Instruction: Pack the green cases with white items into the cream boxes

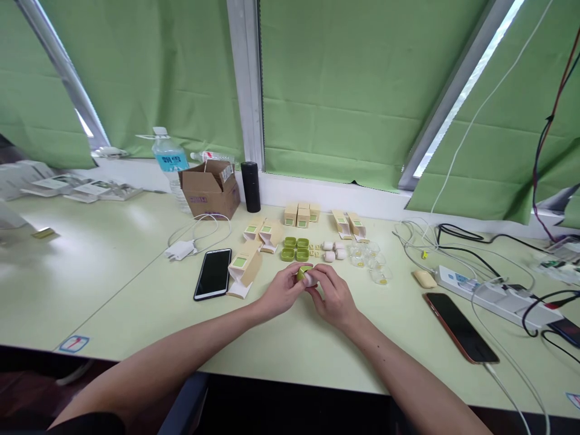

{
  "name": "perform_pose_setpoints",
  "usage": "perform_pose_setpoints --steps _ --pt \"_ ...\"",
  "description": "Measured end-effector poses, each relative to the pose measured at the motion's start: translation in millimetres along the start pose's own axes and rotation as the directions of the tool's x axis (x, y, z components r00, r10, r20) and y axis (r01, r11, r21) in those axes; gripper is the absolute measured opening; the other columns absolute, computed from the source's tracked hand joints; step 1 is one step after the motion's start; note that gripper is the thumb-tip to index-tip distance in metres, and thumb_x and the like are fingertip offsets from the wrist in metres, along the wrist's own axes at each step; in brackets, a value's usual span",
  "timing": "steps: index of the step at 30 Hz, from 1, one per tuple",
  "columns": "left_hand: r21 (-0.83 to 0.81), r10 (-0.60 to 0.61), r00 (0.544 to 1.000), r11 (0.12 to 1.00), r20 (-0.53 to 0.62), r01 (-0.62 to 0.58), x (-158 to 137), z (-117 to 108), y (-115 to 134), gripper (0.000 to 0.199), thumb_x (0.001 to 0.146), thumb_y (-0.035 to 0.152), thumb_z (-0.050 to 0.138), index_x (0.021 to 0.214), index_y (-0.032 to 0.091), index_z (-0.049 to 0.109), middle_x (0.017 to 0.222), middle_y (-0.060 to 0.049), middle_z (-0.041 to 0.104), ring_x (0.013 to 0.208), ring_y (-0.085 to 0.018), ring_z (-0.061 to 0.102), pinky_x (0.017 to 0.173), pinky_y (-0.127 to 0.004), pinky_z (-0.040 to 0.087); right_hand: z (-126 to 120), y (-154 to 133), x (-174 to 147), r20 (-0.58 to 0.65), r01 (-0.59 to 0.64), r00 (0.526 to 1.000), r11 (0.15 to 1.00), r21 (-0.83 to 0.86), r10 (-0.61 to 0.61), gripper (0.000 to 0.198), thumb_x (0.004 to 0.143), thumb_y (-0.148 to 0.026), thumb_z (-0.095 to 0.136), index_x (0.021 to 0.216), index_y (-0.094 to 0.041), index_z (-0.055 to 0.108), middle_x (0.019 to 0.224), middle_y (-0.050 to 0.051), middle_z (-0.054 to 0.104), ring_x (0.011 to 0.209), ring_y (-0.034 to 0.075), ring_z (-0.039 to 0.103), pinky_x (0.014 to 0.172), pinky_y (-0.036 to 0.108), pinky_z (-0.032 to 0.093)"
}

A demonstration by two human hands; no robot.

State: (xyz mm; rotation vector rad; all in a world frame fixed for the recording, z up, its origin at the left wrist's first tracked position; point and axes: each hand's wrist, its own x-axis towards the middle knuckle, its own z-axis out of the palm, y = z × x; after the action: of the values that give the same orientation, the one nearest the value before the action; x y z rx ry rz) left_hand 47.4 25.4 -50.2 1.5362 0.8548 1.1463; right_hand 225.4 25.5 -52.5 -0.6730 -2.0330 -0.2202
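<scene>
My left hand (284, 289) is closed around a small green square cup (303, 272). A small white rounded piece (309, 279) is pinched in my right hand (334, 296), against the cup's opening. Both hands meet above the table, and fingers partly cover the two parts. Just beyond them stand several matching green cups (289, 254). To their right lie tiny yellowish pieces (314, 250), several white rounded pieces (339, 254) and several see-through plastic domes (379, 275). An open small carton (246, 264) lies left of my left hand.
More small cartons (302, 216) stand behind the cups, and open ones (348, 225) lie to the right. Phones lie left (213, 275) and right (460, 326). A power strip (493, 296) with tangled cables is at right; a cardboard box (211, 190) and black flask (251, 187) stand behind.
</scene>
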Motion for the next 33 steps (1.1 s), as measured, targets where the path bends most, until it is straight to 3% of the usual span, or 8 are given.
perform_pose_setpoints --steps 7,17,21,24,30,33 --pt "0.058 0.051 0.997 0.997 -0.053 -0.048 0.1 1.4 -0.8 0.037 0.091 0.037 0.068 0.122 0.018 0.069 0.129 -0.014 0.066 0.121 -0.028 0.061 0.107 -0.043 0.049 0.5 -0.1 -1.8 0.015 0.061 0.998 0.995 -0.075 -0.06 0.028 0.098 -0.012 0.055 0.125 -0.014 0.061 0.1 0.012 0.067 0.088 0.021 0.067 0.065 0.029 0.058" --pt "0.109 0.141 0.984 0.986 -0.105 -0.129 -4.6 8.1 -3.5 0.034 0.091 0.03 0.064 0.123 0.02 0.067 0.127 -0.012 0.063 0.123 -0.027 0.059 0.107 -0.042 0.05 2.5 -2.2 -7.9 0.032 0.055 0.998 0.972 -0.228 -0.048 0.032 0.099 -0.015 0.054 0.129 -0.018 0.062 0.099 0.012 0.069 0.085 0.02 0.068 0.061 0.026 0.056" --pt "0.015 0.091 0.996 0.996 -0.028 -0.09 -6.7 8.2 -4.1 0.038 0.096 0.039 0.061 0.13 0.021 0.061 0.137 -0.013 0.059 0.127 -0.027 0.057 0.111 -0.042 0.046 0.8 -0.6 -5.3 0.024 0.056 0.998 0.978 -0.202 -0.052 0.031 0.099 -0.014 0.054 0.128 -0.016 0.062 0.102 0.013 0.068 0.085 0.019 0.067 0.059 0.025 0.055" --pt "-0.067 0.017 0.999 0.998 0.05 -0.014 -5.4 9.2 -6.4 0.053 0.092 0.044 0.069 0.136 0.021 0.052 0.128 -0.012 0.062 0.115 -0.025 0.062 0.106 -0.042 0.049 2.2 -0.6 -4.2 0.021 0.033 0.999 0.989 -0.144 -0.031 0.037 0.098 -0.012 0.048 0.134 -0.016 0.057 0.11 0.015 0.066 0.091 0.021 0.068 0.064 0.027 0.059" --pt "-0.13 -0.068 0.998 0.989 0.005 0.068 1.9 6.3 -5.9 0.053 0.087 0.061 0.071 0.114 0.017 0.059 0.105 -0.008 0.066 0.098 -0.023 0.063 0.09 -0.036 0.052 5.9 -4.9 -2.0 0.064 -0.05 0.996 0.997 -0.059 0.054 0.051 0.101 -0.019 0.051 0.151 -0.017 0.042 0.121 0.018 0.061 0.109 0.027 0.067 0.081 0.038 0.065" --pt "-0.206 -0.095 0.995 0.974 0.023 0.098 3.6 3.6 -3.3 0.057 0.083 0.063 0.074 0.113 0.016 0.061 0.105 -0.009 0.067 0.097 -0.023 0.063 0.088 -0.036 0.052 6.6 -1.8 -2.2 0.079 -0.096 0.992 0.994 -0.046 0.099 0.048 0.101 -0.022 0.054 0.148 -0.018 0.045 0.119 0.017 0.061 0.105 0.026 0.067 0.082 0.039 0.065"
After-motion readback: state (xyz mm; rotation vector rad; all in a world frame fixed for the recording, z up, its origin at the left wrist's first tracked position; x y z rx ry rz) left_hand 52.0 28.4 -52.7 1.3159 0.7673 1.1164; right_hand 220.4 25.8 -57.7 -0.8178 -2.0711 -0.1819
